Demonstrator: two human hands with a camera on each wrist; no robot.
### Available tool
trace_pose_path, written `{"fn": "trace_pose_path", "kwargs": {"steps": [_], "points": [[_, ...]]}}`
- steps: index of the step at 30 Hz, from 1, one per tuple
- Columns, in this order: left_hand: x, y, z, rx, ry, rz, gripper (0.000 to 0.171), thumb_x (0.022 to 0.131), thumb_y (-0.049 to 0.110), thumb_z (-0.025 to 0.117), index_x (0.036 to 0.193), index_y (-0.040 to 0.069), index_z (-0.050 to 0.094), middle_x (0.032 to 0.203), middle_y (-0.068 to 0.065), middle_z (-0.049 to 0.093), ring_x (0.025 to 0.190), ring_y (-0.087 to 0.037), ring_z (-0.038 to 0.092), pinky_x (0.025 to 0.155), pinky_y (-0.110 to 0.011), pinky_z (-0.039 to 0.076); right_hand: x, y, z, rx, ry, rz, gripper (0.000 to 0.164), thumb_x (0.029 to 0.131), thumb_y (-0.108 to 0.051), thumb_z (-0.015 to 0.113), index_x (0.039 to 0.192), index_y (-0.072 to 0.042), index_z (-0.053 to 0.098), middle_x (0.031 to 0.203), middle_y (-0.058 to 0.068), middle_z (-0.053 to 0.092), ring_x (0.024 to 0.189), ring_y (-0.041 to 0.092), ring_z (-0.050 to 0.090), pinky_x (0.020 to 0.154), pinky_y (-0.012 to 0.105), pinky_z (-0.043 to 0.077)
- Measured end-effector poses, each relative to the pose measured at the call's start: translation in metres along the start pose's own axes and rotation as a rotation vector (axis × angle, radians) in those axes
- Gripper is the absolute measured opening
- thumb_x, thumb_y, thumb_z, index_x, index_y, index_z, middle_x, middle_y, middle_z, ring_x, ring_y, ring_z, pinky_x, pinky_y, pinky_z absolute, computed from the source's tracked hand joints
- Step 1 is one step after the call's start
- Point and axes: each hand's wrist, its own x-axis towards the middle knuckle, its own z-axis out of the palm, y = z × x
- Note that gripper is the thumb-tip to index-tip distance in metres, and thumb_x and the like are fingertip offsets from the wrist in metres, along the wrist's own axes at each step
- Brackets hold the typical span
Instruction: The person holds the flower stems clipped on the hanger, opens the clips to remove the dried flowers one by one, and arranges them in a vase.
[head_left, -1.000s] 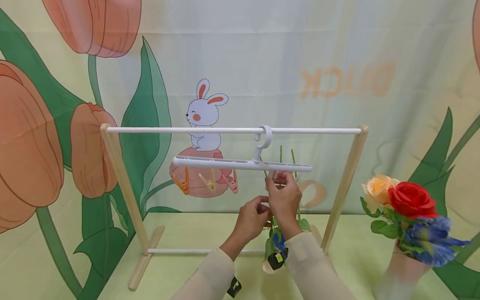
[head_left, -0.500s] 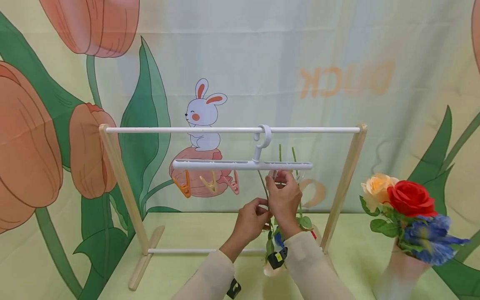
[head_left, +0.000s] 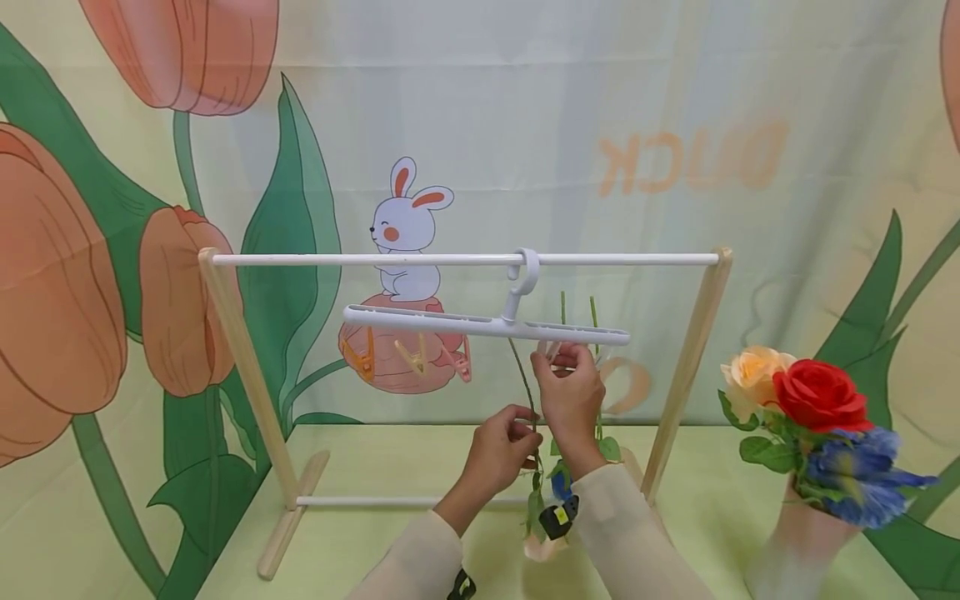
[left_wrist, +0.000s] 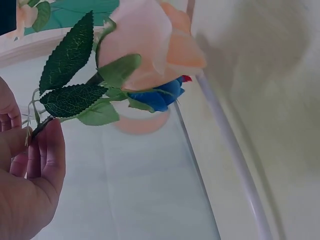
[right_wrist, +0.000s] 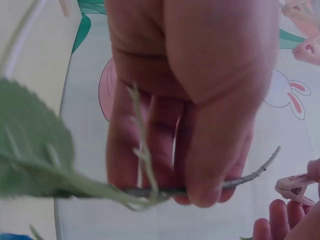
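Note:
My left hand (head_left: pixel 498 450) pinches the thin dark stem (head_left: pixel 522 375) of an artificial peach rose (left_wrist: pixel 145 45), whose bloom hangs downward. The stem's bare tip rises to just under a white hanger (head_left: pixel 420 319), left of a pale translucent clothespin (right_wrist: pixel 294 186). Thumb and fingers of my right hand (head_left: pixel 570 400) pinch this clothespin beneath the hanger's right arm. In the right wrist view, the left hand's fingers fill the middle, with the stem running across under them. Behind my right hand, two green stems (head_left: pixel 562 308) stand up past the hanger, blooms down; a blue flower (head_left: pixel 561 485) shows below.
The hanger hooks over the white rail (head_left: pixel 337 260) of a wooden-legged rack. Orange (head_left: pixel 362 360), yellow (head_left: pixel 411 357) and pink (head_left: pixel 460 360) clothespins dangle at its left. A vase (head_left: pixel 798 537) with peach, red and blue flowers stands on the table at right.
The stem's tip has shifted left, away from the clothespin, and more of the stem shows. After levelling, the hanger tilts again, left end up. My right hand stays nearly in place.

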Motion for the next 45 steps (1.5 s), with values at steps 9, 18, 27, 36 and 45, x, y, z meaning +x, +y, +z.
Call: {"fn": "trace_pose_path", "kwargs": {"steps": [9, 18, 27, 36, 45], "points": [[-0.01, -0.01, -0.007, 0.117, -0.011, 0.029, 0.018, 0.095, 0.009, 0.069, 0.113, 0.011, 0.068, 0.089, -0.009, 0.072, 0.071, -0.012, 0.068, 0.063, -0.026, 0.061, 0.0, 0.003, -0.002, -0.008, 0.004, 0.0, 0.038, 0.088, -0.03, 0.077, 0.114, -0.005, 0.065, 0.101, 0.011, 0.075, 0.088, 0.028, 0.073, 0.077, 0.037, 0.056], [-0.015, -0.012, -0.012, 0.253, 0.002, 0.106, 0.018, 0.095, 0.01, 0.071, 0.111, 0.014, 0.069, 0.086, -0.005, 0.074, 0.067, -0.008, 0.066, 0.061, -0.021, 0.054, 0.0, 0.007, -0.001, -0.006, 0.002, -0.012, 0.038, 0.088, -0.029, 0.077, 0.115, -0.005, 0.065, 0.103, 0.011, 0.075, 0.088, 0.026, 0.073, 0.077, 0.036, 0.056], [-0.02, -0.022, -0.012, 0.356, -0.006, 0.173, 0.017, 0.096, 0.01, 0.069, 0.111, 0.018, 0.069, 0.086, -0.002, 0.074, 0.074, -0.004, 0.066, 0.065, -0.021, 0.052, -0.004, 0.007, -0.01, -0.008, -0.009, -0.017, 0.04, 0.089, -0.032, 0.077, 0.117, -0.006, 0.065, 0.103, 0.011, 0.076, 0.088, 0.026, 0.072, 0.075, 0.03, 0.053], [-0.021, -0.023, -0.014, 0.491, 0.005, 0.283, 0.018, 0.096, 0.01, 0.069, 0.113, 0.016, 0.072, 0.085, 0.002, 0.073, 0.077, -0.004, 0.065, 0.07, -0.021, 0.053, -0.007, 0.019, -0.031, -0.013, -0.017, -0.044, 0.036, 0.091, -0.029, 0.076, 0.119, -0.007, 0.066, 0.105, 0.01, 0.074, 0.089, 0.023, 0.07, 0.071, 0.014, 0.049], [-0.021, -0.014, -0.021, 0.684, 0.144, 0.479, 0.022, 0.094, 0.008, 0.071, 0.114, 0.015, 0.076, 0.095, -0.001, 0.073, 0.086, -0.014, 0.07, 0.075, -0.03, 0.059, -0.013, 0.019, -0.051, -0.074, -0.022, -0.171, 0.021, 0.095, -0.022, 0.071, 0.11, -0.008, 0.07, 0.103, 0.009, 0.072, 0.089, 0.024, 0.068, 0.073, 0.015, 0.05]]}}
